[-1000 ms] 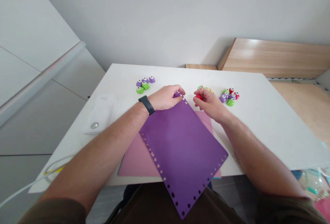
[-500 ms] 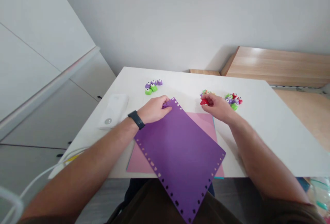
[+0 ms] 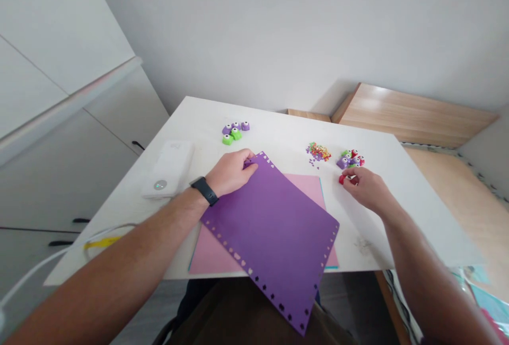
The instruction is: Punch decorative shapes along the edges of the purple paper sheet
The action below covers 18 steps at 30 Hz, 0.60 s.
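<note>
A purple sheet (image 3: 270,223) with punched holes along its edges lies slanted over a pink sheet (image 3: 310,186) on the white table (image 3: 278,133). My left hand (image 3: 230,171) pinches the purple sheet's far corner, fingers closed on it. My right hand (image 3: 366,187) rests on the table to the right of the sheets, fingers curled round a small red punch (image 3: 342,179). Just beyond that hand lies a cluster of purple, green and red punches (image 3: 350,159). A pile of coloured paper bits (image 3: 318,151) lies left of the cluster.
Another group of purple and green punches (image 3: 234,130) sits at the far left of the table. A white box-like device (image 3: 167,169) lies by the left edge, with a white cable (image 3: 59,257) below it. A wooden bench (image 3: 413,114) stands behind.
My right hand has moved right and nearer with the red punch, from beside the paper bits to the table near the punch cluster. My left hand stays on the sheet's corner.
</note>
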Tool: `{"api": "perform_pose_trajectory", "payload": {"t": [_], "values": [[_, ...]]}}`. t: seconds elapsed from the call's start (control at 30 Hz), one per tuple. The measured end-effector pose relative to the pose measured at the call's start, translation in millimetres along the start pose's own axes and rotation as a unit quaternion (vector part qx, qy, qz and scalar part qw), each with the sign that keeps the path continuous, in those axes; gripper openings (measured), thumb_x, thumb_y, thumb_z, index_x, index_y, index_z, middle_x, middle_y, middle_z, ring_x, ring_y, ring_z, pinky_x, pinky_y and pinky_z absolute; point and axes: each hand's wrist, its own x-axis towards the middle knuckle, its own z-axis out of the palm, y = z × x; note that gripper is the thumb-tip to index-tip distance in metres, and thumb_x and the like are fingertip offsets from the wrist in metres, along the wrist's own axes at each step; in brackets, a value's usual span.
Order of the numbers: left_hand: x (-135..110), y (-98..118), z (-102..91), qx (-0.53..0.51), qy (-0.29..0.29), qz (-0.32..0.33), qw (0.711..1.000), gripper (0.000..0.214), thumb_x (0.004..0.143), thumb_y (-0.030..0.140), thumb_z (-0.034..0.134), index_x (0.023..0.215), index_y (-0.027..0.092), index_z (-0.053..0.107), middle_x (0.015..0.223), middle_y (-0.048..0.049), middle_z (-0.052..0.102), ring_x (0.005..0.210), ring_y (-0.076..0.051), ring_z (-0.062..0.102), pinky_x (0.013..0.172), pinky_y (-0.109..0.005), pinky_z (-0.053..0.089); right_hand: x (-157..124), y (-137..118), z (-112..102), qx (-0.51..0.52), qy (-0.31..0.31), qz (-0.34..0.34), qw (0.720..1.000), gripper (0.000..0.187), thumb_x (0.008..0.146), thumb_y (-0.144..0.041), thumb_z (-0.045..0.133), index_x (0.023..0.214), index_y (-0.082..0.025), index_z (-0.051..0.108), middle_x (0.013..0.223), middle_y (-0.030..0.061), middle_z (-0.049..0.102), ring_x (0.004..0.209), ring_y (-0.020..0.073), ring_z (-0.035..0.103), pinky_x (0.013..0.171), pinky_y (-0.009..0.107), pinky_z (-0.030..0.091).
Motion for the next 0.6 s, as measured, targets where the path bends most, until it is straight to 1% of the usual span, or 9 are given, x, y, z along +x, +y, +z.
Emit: {"api": "perform_pose_trajectory", "payload": {"t": [0.07,0.13,0.2,0.23,0.3,0.33,0.4,0.5,0.6], "values": [[0.2,-0.2,1.2,-0.001,0.007,-0.008,1.000,0.026,0.094,0.044,0.061,0.104,0.022,0.070,0.101,-0.0064,0.079,0.090,-0.026,0.072,0.081,-0.037,0.052,-0.9,5.7,6.7,-0.012,0.022,-0.014,1.000,0.026,0.090,-0.031,0.059,0.107,-0.022,0.077,0.110,0.0124,0.078,0.094,0.0287,0.072,0.087,0.042,0.053],[0.2,-0.4,2.1,0.000,0.013,-0.013,1.000,0.026,0.094,0.044,0.061,0.104,0.022,0.071,0.101,-0.0061,0.080,0.090,-0.026,0.072,0.080,-0.036,0.052,-1.8,4.8,11.4,-0.025,0.067,-0.026,0.997,0.029,0.093,-0.032,0.058,0.112,-0.020,0.076,0.116,0.0160,0.075,0.101,0.0309,0.072,0.092,0.044,0.054],[0.3,-0.7,2.8,-0.001,0.018,-0.009,1.000,0.025,0.095,0.043,0.060,0.102,0.022,0.071,0.100,-0.0056,0.080,0.088,-0.025,0.072,0.078,-0.035,0.052,-2.2,-3.5,12.1,-0.028,0.115,-0.036,0.992,0.031,0.094,-0.035,0.059,0.115,-0.018,0.075,0.121,0.0182,0.073,0.104,0.0322,0.071,0.094,0.046,0.055],[0.5,-0.9,3.1,-0.003,0.019,-0.006,1.000,0.024,0.095,0.043,0.060,0.101,0.022,0.071,0.099,-0.0053,0.080,0.087,-0.024,0.072,0.077,-0.035,0.052,-1.7,-10.4,10.7,-0.023,0.124,-0.045,0.991,0.032,0.095,-0.037,0.059,0.115,-0.018,0.075,0.120,0.0180,0.074,0.102,0.0314,0.071,0.093,0.045,0.055],[0.8,-1.0,3.7,-0.013,0.022,-0.004,1.000,0.024,0.095,0.043,0.060,0.102,0.022,0.071,0.098,-0.0048,0.080,0.088,-0.024,0.073,0.078,-0.035,0.053,1.5,-29.0,5.4,-0.011,0.110,-0.083,0.990,0.031,0.096,-0.039,0.061,0.114,-0.017,0.075,0.111,0.0164,0.074,0.091,0.0278,0.071,0.092,0.044,0.055],[0.9,-0.8,4.1,-0.017,0.022,-0.008,1.000,0.024,0.095,0.042,0.060,0.102,0.022,0.072,0.098,-0.0046,0.081,0.088,-0.024,0.073,0.078,-0.034,0.053,4.3,-40.2,2.1,-0.020,0.108,-0.097,0.989,0.031,0.096,-0.040,0.062,0.113,-0.017,0.075,0.111,0.0160,0.074,0.087,0.0266,0.070,0.090,0.044,0.055],[1.0,0.1,4.7,-0.019,0.019,-0.016,1.000,0.023,0.096,0.040,0.061,0.104,0.022,0.073,0.099,-0.0049,0.081,0.091,-0.024,0.073,0.080,-0.034,0.053,11.3,-64.5,-4.1,-0.027,0.119,-0.128,0.984,0.032,0.097,-0.041,0.062,0.116,-0.018,0.075,0.116,0.0160,0.072,0.087,0.0256,0.070,0.090,0.044,0.054],[0.5,2.3,5.3,-0.014,0.012,-0.032,0.999,0.022,0.095,0.036,0.063,0.106,0.021,0.074,0.103,-0.0058,0.081,0.093,-0.023,0.073,0.082,-0.033,0.052,22.3,-102.6,-9.3,-0.015,0.087,-0.180,0.980,0.028,0.097,-0.039,0.063,0.110,-0.019,0.076,0.114,0.0128,0.072,0.083,0.0232,0.070,0.087,0.041,0.054],[0.1,4.1,5.8,-0.011,0.009,-0.038,0.999,0.021,0.096,0.036,0.063,0.106,0.020,0.074,0.102,-0.0061,0.080,0.093,-0.024,0.073,0.081,-0.033,0.051,32.9,-139.8,-7.9,0.003,0.078,-0.228,0.970,0.026,0.098,-0.037,0.063,0.113,-0.019,0.075,0.117,0.0122,0.072,0.090,0.0234,0.071,0.091,0.039,0.053]]}}
